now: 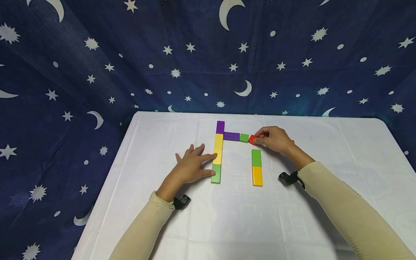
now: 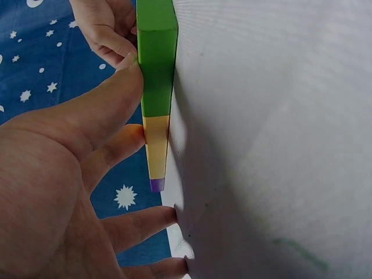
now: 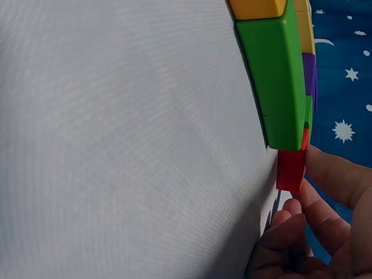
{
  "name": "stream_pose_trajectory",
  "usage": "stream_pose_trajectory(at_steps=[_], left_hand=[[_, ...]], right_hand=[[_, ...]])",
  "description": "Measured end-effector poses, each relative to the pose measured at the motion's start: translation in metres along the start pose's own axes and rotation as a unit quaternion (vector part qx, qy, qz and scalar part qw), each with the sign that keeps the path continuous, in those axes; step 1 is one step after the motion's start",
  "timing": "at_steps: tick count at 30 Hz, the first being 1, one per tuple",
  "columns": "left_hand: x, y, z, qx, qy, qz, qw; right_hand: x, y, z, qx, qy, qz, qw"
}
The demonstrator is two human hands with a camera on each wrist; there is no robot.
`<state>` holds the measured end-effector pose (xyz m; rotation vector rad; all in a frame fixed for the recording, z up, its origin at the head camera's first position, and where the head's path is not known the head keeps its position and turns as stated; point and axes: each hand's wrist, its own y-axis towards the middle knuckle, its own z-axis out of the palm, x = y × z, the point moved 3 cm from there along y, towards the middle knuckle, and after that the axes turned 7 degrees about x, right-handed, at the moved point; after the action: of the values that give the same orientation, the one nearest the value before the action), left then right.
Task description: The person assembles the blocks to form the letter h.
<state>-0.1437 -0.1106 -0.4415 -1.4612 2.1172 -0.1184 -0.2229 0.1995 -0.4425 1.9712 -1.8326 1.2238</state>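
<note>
My right hand [image 1: 274, 140] pinches a small red block [image 1: 252, 140] between thumb and finger, at the right end of a short row. That row runs from a purple block [image 1: 231, 136] to a small green block [image 1: 244, 138]. With fingers spread, my left hand [image 1: 191, 167] touches the left column: its thumb is at the light green block [image 1: 216, 174] and its index finger at a yellow block [image 1: 217, 156]. Another yellow block [image 1: 219, 141] and a purple block [image 1: 220, 127] continue the column upward. In the right wrist view the red block [image 3: 292, 165] sits beyond a green block [image 3: 276, 87].
Below the red block, a green block [image 1: 256, 157] and an orange-yellow block [image 1: 257, 176] form a second column. An orange piece [image 1: 293, 141] peeks out behind the right wrist. White cloth [image 1: 156, 137] covers the table, and a starry blue curtain [image 1: 201, 57] hangs behind.
</note>
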Motion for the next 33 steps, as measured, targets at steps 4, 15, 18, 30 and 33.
stream_pose_trajectory(at_steps=[4, 15, 18, 30, 33], left_hand=[[0.0001, -0.0004, 0.0000, 0.001, 0.001, -0.001, 1.0000], [0.0003, -0.0008, 0.0006, 0.001, -0.001, 0.000, 1.0000], [0.0004, -0.0007, 0.0005, 0.000, -0.001, 0.001, 1.0000], [0.0006, -0.0003, 0.0000, 0.001, 0.002, 0.001, 1.0000], [0.0005, 0.0000, -0.0003, 0.001, 0.002, 0.001, 1.0000]], right_hand=[[-0.0002, 0.0001, 0.0006, -0.001, 0.002, -0.001, 1.0000], [-0.0010, 0.0006, 0.0013, -0.001, 0.004, 0.001, 1.0000], [-0.0009, 0.0005, 0.0012, -0.001, 0.005, -0.001, 1.0000], [0.0011, -0.0003, 0.0005, -0.003, -0.002, -0.005, 1.0000], [0.0011, 0.0002, 0.0002, -0.004, -0.002, -0.006, 1.0000]])
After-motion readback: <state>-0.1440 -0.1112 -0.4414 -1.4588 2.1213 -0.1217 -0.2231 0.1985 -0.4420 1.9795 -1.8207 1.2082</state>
